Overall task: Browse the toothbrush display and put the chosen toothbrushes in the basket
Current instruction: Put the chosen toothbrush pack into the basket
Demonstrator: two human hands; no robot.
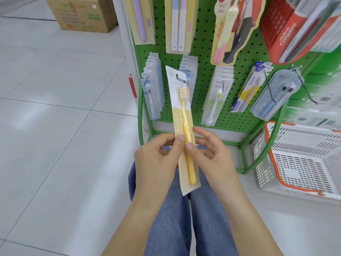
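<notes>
Floor: pale grey glossy tiled floor [55, 111] fills the left side of the view.
Box: a brown cardboard box with green print [81, 13] stands on the floor at the top left, just left of the display's white edge.
Display: a green perforated metal pegboard display [204, 45] rises in the middle, with a green tubular rail round its foot.
Hanging stock, left: a row of clear-packed toothbrushes [153, 89] hangs on a hook at the board's lower left; above it hangs a lilac toothbrush on a beige card [142, 19].
Left hand: the person's left hand [156, 159] has its grip closed on the carded brush, thumb on the front of the card, fingers curled behind it.
Chosen toothbrush: a yellow plastic toothbrush on a long cream and white backing card [184, 126] is held upright and slightly tilted in front of the display's lower part, above the person's blue denim trousers [171, 218], well apart from the basket.
Right hand: the right hand [210, 154] pinches the card's right edge, thumb on the brush handle, fingers behind.
Hanging stock, right: red Colgate toothbrush packs [287, 32] hang at the top right.
Basket: a white plastic shopping basket with orange rim [295, 163] sits on the floor to the right of the display.
</notes>
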